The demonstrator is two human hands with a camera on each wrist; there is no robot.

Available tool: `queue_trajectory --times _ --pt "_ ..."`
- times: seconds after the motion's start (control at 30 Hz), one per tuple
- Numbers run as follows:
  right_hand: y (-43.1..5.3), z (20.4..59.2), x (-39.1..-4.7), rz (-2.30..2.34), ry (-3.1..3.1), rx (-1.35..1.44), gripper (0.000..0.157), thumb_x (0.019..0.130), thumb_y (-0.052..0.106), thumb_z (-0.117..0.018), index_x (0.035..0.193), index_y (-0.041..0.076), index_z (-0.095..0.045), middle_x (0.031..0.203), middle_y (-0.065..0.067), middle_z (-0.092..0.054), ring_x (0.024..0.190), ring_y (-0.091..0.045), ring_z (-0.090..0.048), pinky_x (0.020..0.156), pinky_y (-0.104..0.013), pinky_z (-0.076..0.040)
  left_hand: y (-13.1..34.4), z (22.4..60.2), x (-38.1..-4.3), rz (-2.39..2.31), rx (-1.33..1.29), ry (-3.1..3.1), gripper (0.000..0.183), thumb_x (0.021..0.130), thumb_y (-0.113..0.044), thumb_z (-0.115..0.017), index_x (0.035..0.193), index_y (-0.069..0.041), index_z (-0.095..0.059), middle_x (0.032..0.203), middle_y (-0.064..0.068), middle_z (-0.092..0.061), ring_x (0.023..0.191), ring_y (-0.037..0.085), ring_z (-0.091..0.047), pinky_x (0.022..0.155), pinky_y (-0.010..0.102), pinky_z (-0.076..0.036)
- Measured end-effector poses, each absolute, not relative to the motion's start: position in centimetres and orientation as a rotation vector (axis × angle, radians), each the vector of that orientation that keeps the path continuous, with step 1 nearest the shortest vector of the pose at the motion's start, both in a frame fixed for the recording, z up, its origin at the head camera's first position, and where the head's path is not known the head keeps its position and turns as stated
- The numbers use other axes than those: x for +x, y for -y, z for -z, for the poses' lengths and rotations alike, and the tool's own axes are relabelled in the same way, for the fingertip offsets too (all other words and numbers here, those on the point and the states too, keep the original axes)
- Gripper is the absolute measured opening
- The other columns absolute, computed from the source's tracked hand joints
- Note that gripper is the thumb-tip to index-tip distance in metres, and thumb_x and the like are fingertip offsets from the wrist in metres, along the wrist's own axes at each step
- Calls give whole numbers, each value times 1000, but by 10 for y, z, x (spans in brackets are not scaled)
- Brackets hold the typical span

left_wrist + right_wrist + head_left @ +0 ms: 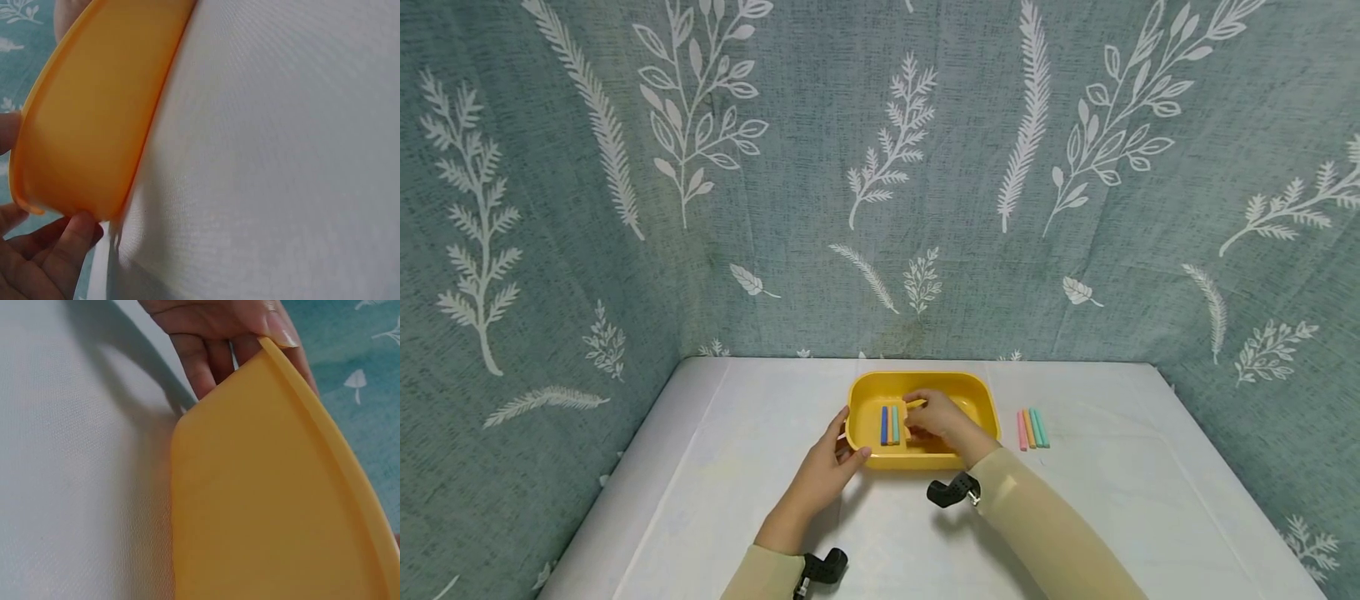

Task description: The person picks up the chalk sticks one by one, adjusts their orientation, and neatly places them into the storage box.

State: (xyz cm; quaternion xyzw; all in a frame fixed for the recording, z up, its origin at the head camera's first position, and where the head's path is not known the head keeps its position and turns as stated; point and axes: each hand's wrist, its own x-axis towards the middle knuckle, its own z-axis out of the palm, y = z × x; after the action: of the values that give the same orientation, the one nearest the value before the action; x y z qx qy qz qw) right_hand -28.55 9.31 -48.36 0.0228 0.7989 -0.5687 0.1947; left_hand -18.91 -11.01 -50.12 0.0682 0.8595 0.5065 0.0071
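A yellow plastic tray with rounded corners sits on the white table. Its left section holds a blue chalk stick, an orange one and a green one, side by side. My left hand grips the tray's front left corner, thumb at the front and fingers along the left side. Inside the tray, my right hand has its curled fingers and thumb at the yellow divider, which they appear to pinch. The right wrist view shows the left hand on the corner; the right fingertips are hidden there.
To the right of the tray lie a pink chalk stick, an orange one and green ones. The white table ends at a patterned blue-green cloth hanging behind it and on both sides.
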Motion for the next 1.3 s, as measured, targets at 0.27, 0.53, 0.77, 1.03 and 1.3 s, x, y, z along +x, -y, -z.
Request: queue_trajectory --times 0.27,0.53,0.77,1.03,1.3 --pt "-86 483 -285 1554 -2236 58 48 78 -2 -67 123 4 -54 79 -12 -59 57 -17 -59 54 -29 -55 112 501 -188 -1587 216 -2681 78 88 -38 -61 149 -26 -14 143 12 -35 121 26 -47 95 36 -45" --pt "-86 485 -284 1544 -2250 58 48 77 -1 -67 123 5 -54 79 -13 -60 57 -17 -59 54 -29 -55 112 501 -188 -1581 200 -2680 78 88 -38 -61 149 -26 -14 144 11 -35 121 26 -47 96 36 -44" --pt "-85 484 -282 1557 -2264 45 45 78 -3 -65 122 2 -54 80 -14 -60 59 -18 -59 53 -30 -55 111 500 -187 -1581 223 -2685 78 88 -38 -61 149 -25 -14 143 13 -35 121 27 -47 95 36 -45" --pt "-84 484 -284 1538 -2285 79 43 78 -1 -65 120 3 -56 82 -14 -59 61 -19 -59 53 -28 -55 111 501 -188 -1582 216 -2692 78 88 -38 -61 149 -25 -14 143 13 -35 121 26 -48 95 36 -45" --pt "-85 484 -285 1516 -2294 90 41 79 0 -65 119 4 -56 83 -14 -58 62 -19 -59 53 -28 -55 111 500 -187 -1576 198 -2693 78 88 -37 -62 149 -25 -15 143 12 -35 121 26 -48 95 36 -45"
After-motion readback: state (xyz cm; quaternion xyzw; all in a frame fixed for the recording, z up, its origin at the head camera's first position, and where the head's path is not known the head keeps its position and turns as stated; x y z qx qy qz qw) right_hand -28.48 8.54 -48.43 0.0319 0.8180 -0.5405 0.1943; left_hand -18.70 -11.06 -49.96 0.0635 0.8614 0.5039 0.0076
